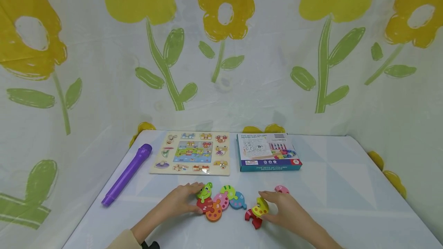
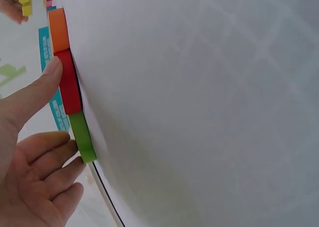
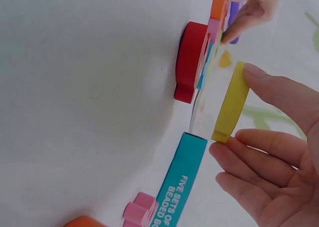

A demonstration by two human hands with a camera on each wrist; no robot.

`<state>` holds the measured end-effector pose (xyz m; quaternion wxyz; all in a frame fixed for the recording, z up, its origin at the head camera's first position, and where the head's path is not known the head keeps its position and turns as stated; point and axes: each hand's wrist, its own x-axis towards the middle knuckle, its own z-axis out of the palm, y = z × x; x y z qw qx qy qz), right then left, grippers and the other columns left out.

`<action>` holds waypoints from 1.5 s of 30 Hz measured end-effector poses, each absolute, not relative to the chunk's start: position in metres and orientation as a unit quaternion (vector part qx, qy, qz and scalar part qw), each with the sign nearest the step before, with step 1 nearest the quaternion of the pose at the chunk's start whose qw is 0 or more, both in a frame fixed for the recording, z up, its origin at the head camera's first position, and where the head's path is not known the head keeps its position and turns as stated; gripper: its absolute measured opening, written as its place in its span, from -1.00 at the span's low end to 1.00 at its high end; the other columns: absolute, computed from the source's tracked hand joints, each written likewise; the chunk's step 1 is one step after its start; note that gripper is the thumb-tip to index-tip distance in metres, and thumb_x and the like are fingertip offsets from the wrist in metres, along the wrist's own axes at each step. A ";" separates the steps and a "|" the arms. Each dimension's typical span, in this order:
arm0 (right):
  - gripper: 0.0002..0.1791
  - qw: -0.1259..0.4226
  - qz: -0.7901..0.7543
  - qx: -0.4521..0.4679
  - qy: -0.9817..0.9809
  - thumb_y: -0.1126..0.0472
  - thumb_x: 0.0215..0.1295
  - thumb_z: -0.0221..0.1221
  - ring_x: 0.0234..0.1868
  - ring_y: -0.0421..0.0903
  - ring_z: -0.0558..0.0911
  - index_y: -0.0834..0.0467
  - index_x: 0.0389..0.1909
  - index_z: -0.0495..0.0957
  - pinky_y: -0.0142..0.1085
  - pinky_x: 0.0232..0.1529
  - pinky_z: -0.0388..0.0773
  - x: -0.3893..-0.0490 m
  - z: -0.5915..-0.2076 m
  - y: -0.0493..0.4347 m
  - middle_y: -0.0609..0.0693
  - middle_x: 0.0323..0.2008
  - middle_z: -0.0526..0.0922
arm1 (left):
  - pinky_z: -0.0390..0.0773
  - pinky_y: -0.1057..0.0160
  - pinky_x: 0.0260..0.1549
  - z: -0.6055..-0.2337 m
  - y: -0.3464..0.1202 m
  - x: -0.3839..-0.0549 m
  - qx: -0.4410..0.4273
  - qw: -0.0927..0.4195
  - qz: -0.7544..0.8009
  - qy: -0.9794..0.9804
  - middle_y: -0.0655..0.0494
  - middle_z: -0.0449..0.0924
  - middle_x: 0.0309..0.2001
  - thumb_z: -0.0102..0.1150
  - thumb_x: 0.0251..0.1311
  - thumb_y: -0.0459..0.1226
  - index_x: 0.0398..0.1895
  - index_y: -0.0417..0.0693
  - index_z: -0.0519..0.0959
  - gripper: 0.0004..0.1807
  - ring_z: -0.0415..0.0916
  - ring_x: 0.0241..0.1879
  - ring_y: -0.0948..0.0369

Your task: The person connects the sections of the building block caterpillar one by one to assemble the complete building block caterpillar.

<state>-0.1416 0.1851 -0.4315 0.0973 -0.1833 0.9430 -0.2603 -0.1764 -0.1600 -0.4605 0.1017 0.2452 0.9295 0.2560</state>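
A row of joined wooden caterpillar puzzle pieces lies on the table: a green head (image 1: pixel 205 192), a red piece numbered 2 (image 1: pixel 204 205), an orange 3 (image 1: pixel 214 213), a pink 4 (image 1: pixel 222 200), a light green one (image 1: pixel 228 191) and a blue 6 (image 1: pixel 237 200). My left hand (image 1: pixel 182 200) steadies the head end, thumb against the red piece (image 2: pixel 71 82) and fingertips at the green head (image 2: pixel 82 137). Between thumb and fingertips, my right hand (image 1: pixel 286 207) pinches a yellow piece (image 3: pixel 233 102), raised off the table. A loose red piece (image 3: pixel 190 57) lies below it.
A pink piece (image 1: pixel 282 189) lies beyond the right hand, and an orange piece (image 3: pixel 84 222) shows in the right wrist view. Farther back are a picture puzzle board (image 1: pixel 223 170) and a beaded-box carton (image 1: pixel 270 167). A purple stick (image 1: pixel 127 175) lies at left.
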 end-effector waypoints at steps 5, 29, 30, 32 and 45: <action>-0.37 0.096 -0.269 -0.192 0.939 0.09 -0.03 0.47 0.08 0.14 0.59 0.24 0.10 0.59 -0.11 -0.12 0.66 -0.149 -0.432 0.178 0.11 0.05 0.64 | 0.26 -0.18 0.26 -0.461 -0.157 -0.174 0.234 0.091 0.255 0.934 -0.15 0.37 0.30 0.46 -0.17 0.05 0.27 -0.21 0.43 -0.10 0.28 0.30 -0.15; -0.53 0.103 -0.244 -0.212 0.941 0.12 -0.01 0.47 0.09 0.19 0.56 0.21 -0.04 0.68 0.00 -0.03 0.61 -0.175 -0.441 0.156 0.11 0.00 0.67 | 0.32 -0.16 0.22 -0.465 -0.151 -0.173 0.221 0.057 0.239 0.944 -0.12 0.45 0.24 0.46 -0.18 0.09 0.24 -0.24 0.46 -0.09 0.35 0.25 -0.14; -0.54 0.103 -0.243 -0.214 0.940 0.13 -0.01 0.47 0.09 0.19 0.56 0.21 -0.06 0.69 0.00 -0.03 0.61 -0.176 -0.441 0.155 0.11 -0.01 0.67 | 0.33 -0.16 0.22 -0.465 -0.151 -0.173 0.220 0.055 0.238 0.944 -0.12 0.45 0.24 0.46 -0.19 0.09 0.24 -0.24 0.46 -0.08 0.36 0.25 -0.14; -0.55 0.104 -0.241 -0.214 0.941 0.13 -0.02 0.47 0.09 0.19 0.56 0.21 -0.07 0.69 -0.02 -0.03 0.62 -0.177 -0.441 0.155 0.11 -0.01 0.67 | 0.34 -0.16 0.21 -0.465 -0.150 -0.173 0.219 0.053 0.235 0.946 -0.12 0.46 0.23 0.47 -0.19 0.09 0.24 -0.24 0.46 -0.08 0.37 0.24 -0.15; -0.56 0.095 -0.212 -0.216 0.948 0.13 -0.03 0.48 0.03 0.18 0.59 0.22 -0.10 0.70 -0.07 -0.07 0.64 -0.181 -0.447 0.150 0.13 -0.05 0.68 | 0.38 -0.13 0.19 -0.462 -0.146 -0.170 0.214 0.039 0.227 0.949 -0.14 0.51 0.18 0.49 -0.21 0.07 0.21 -0.26 0.49 -0.10 0.42 0.19 -0.13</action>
